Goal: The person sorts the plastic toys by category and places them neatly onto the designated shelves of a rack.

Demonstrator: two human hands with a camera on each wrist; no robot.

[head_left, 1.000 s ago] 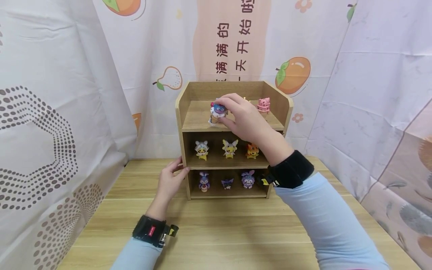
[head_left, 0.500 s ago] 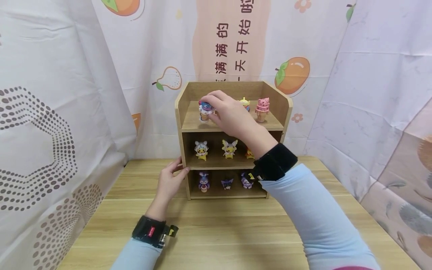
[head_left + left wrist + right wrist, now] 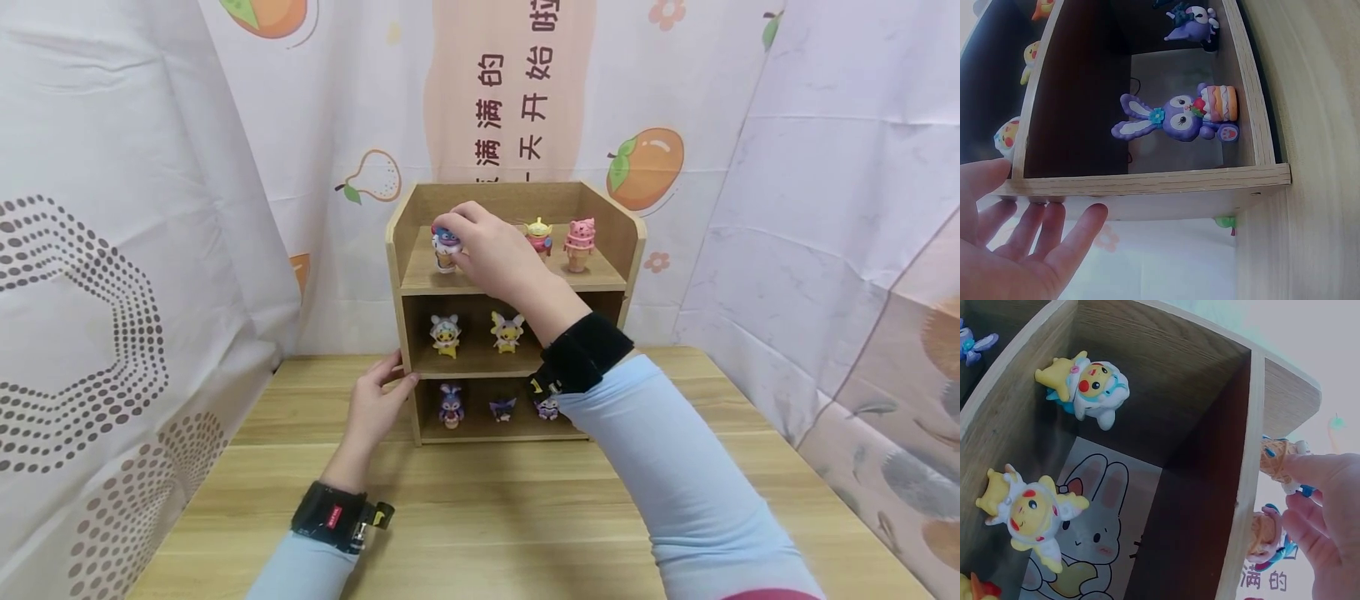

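Observation:
My right hand [image 3: 495,250] pinches an ice-cream-cone figurine [image 3: 446,252] with a blue head and white cream, at the left end of the display shelf's top tier. In the right wrist view, thumb and fingers hold the figurine's waffle cone [image 3: 1275,459]. Beside it there stands another cone figurine [image 3: 1265,534], hidden behind my hand in the head view. My left hand [image 3: 377,406] touches the wooden display shelf [image 3: 408,333] at its left side panel, thumb by the front edge, straight fingers along the outer face.
A yellow-headed figurine [image 3: 538,237] and a pink cone figurine [image 3: 580,245] stand on the right of the top tier. Yellow costumed figurines [image 3: 446,335] occupy the middle tier; purple figurines [image 3: 451,407] the bottom. A patterned curtain [image 3: 360,267] hangs behind the wooden table [image 3: 465,517].
My right hand has carried the blue-headed cone figurine leftward along the top tier, uncovering the yellow-headed and pink figurines. The left hand keeps its place.

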